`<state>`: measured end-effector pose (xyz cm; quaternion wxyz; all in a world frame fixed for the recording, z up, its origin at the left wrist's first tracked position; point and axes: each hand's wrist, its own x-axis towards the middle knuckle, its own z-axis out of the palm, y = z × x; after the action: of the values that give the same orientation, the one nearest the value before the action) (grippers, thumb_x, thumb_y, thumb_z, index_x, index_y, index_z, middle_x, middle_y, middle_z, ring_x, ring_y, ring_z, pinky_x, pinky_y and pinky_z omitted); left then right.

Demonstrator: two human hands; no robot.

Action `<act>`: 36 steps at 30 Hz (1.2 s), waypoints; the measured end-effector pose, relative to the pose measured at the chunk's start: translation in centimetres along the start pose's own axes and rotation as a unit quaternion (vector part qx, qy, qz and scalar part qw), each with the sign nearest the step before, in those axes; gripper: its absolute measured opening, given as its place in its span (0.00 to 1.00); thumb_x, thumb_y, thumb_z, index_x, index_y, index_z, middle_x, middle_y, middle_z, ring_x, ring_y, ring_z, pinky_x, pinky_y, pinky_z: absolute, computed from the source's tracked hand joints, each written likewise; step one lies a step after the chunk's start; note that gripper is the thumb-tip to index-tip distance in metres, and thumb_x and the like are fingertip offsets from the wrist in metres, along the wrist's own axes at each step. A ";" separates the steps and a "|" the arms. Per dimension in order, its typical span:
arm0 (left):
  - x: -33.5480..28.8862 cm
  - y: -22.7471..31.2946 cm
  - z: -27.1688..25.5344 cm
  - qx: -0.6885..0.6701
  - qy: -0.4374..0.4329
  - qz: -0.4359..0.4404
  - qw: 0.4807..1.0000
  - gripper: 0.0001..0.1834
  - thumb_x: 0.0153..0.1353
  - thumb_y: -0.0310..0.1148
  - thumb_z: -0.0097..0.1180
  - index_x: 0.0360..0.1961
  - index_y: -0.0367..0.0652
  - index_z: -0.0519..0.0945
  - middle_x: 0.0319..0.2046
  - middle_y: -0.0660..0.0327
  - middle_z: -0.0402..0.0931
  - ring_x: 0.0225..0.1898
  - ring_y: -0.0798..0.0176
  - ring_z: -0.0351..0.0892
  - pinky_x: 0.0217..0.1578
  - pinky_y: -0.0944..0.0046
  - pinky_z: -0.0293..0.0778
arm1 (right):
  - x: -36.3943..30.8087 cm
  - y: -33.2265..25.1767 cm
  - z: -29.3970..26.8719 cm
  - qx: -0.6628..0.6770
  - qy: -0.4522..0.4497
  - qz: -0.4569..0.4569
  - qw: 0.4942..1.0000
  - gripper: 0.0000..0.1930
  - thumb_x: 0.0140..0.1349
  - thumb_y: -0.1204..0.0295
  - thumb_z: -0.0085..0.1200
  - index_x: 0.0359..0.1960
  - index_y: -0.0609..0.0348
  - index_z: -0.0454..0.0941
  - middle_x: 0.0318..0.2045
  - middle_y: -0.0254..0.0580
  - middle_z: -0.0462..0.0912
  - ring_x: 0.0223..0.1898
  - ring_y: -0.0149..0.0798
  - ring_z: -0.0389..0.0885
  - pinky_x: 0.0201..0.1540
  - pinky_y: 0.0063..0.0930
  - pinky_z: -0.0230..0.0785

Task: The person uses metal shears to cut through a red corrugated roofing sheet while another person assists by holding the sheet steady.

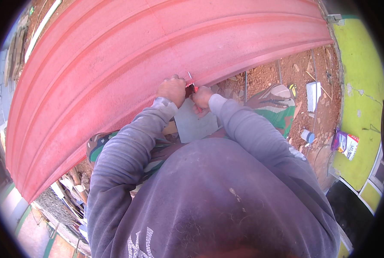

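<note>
A ridged, dusty red sheet (170,56) spans the view. At its near edge, the right hand (202,98) is wrapped round a slim red-handled tool (196,89); the left hand (171,90) curls, fingertips hidden, grip impossible to tell.

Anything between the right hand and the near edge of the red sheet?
Only the red-handled tool in the right hand, at the near edge of the red sheet; nothing else visible in the way. The left hand is at that edge too, just left of the tool.
</note>
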<state>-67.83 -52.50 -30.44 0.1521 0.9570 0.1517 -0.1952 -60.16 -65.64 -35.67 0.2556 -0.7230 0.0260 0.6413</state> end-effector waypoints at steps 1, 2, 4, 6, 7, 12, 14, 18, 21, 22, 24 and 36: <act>0.0 0.0 0.0 0.001 0.000 0.000 1.000 0.13 0.60 0.29 0.54 0.45 0.39 0.82 0.49 0.49 0.78 0.48 0.44 0.82 0.47 0.52 0.81 | 0.3 0.3 0.2 -0.004 0.008 -0.010 1.000 0.19 0.72 0.64 0.43 0.41 0.74 0.75 0.31 0.60 0.81 0.29 0.52 0.84 0.27 0.53 0.83; 0.0 0.1 0.0 0.002 -0.001 0.000 1.000 0.13 0.60 0.29 0.54 0.45 0.39 0.82 0.49 0.49 0.78 0.48 0.44 0.82 0.47 0.52 0.81 | 0.6 0.6 0.2 -0.008 0.017 -0.020 1.000 0.21 0.72 0.63 0.41 0.39 0.76 0.76 0.30 0.61 0.81 0.28 0.52 0.83 0.25 0.53 0.82; 0.0 0.2 0.1 0.002 -0.003 -0.001 1.000 0.13 0.60 0.29 0.54 0.45 0.39 0.82 0.49 0.49 0.78 0.48 0.44 0.82 0.47 0.52 0.81 | 0.7 0.5 0.3 -0.021 0.011 -0.016 1.000 0.20 0.72 0.62 0.43 0.39 0.73 0.75 0.28 0.58 0.81 0.25 0.50 0.83 0.26 0.51 0.82; 0.1 0.0 0.5 0.004 0.006 0.004 1.000 0.12 0.60 0.29 0.54 0.44 0.39 0.82 0.48 0.49 0.79 0.47 0.44 0.82 0.47 0.53 0.81 | 0.6 0.3 0.3 -0.042 0.015 -0.016 0.999 0.20 0.73 0.61 0.42 0.39 0.71 0.75 0.26 0.55 0.80 0.23 0.49 0.83 0.25 0.49 0.81; 0.1 0.0 0.6 0.004 0.010 0.007 1.000 0.12 0.60 0.29 0.54 0.44 0.39 0.82 0.48 0.49 0.79 0.47 0.44 0.83 0.46 0.53 0.81 | 0.5 0.2 0.3 -0.058 0.021 -0.018 0.998 0.21 0.73 0.60 0.42 0.38 0.71 0.75 0.25 0.54 0.80 0.23 0.48 0.83 0.24 0.47 0.80; 0.3 -0.2 1.3 0.011 0.029 0.015 0.999 0.11 0.59 0.30 0.54 0.41 0.38 0.82 0.44 0.48 0.80 0.44 0.43 0.83 0.44 0.50 0.81 | 0.5 0.5 0.6 -0.103 0.045 -0.056 0.992 0.23 0.73 0.59 0.39 0.38 0.72 0.76 0.23 0.54 0.81 0.21 0.48 0.83 0.22 0.43 0.78; 0.4 -0.5 1.7 0.007 0.039 0.014 0.999 0.11 0.59 0.30 0.54 0.39 0.38 0.82 0.43 0.47 0.80 0.43 0.42 0.83 0.44 0.49 0.81 | 0.5 0.5 0.6 -0.163 0.043 -0.107 0.980 0.23 0.73 0.60 0.40 0.38 0.73 0.77 0.24 0.55 0.83 0.21 0.49 0.84 0.22 0.43 0.79; 0.8 -0.2 1.6 0.009 0.035 0.016 0.999 0.10 0.59 0.30 0.54 0.39 0.38 0.82 0.43 0.47 0.80 0.43 0.42 0.83 0.43 0.49 0.81 | 2.5 1.3 0.1 -0.319 0.040 -0.134 0.937 0.18 0.71 0.66 0.42 0.40 0.72 0.78 0.24 0.53 0.84 0.22 0.49 0.85 0.25 0.43 0.80; 0.4 -0.2 1.2 0.017 0.041 0.014 0.999 0.11 0.60 0.30 0.53 0.40 0.39 0.82 0.43 0.49 0.80 0.44 0.45 0.84 0.44 0.52 0.81 | 2.0 0.9 0.3 -0.237 0.043 -0.090 0.966 0.14 0.68 0.68 0.45 0.38 0.70 0.78 0.24 0.53 0.83 0.23 0.49 0.85 0.29 0.44 0.81; 0.1 -0.1 0.9 0.021 0.043 0.015 0.999 0.11 0.61 0.29 0.53 0.41 0.39 0.83 0.43 0.49 0.80 0.44 0.46 0.84 0.44 0.54 0.82 | 1.5 0.7 0.3 -0.148 0.035 -0.061 0.986 0.13 0.68 0.68 0.46 0.39 0.69 0.77 0.26 0.54 0.83 0.25 0.50 0.85 0.30 0.45 0.81; -0.4 0.1 0.6 0.011 0.046 0.004 0.999 0.11 0.60 0.29 0.53 0.41 0.39 0.83 0.44 0.49 0.80 0.44 0.45 0.84 0.43 0.54 0.82 | -0.1 -0.3 0.1 -0.017 0.002 -0.004 1.000 0.13 0.67 0.66 0.47 0.39 0.66 0.75 0.30 0.54 0.81 0.30 0.50 0.84 0.34 0.48 0.81; 0.8 -2.0 1.1 -0.013 0.042 0.011 0.999 0.11 0.57 0.29 0.53 0.39 0.38 0.83 0.43 0.46 0.80 0.42 0.42 0.83 0.45 0.50 0.80 | -4.1 -2.2 -0.6 0.118 -0.054 0.062 0.990 0.19 0.63 0.71 0.51 0.53 0.69 0.67 0.44 0.59 0.73 0.46 0.60 0.78 0.51 0.65 0.76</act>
<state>-68.22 -50.87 -32.17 0.1601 0.9639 0.1496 -0.1514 -59.54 -65.21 -31.03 0.3001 -0.6491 0.1329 0.6862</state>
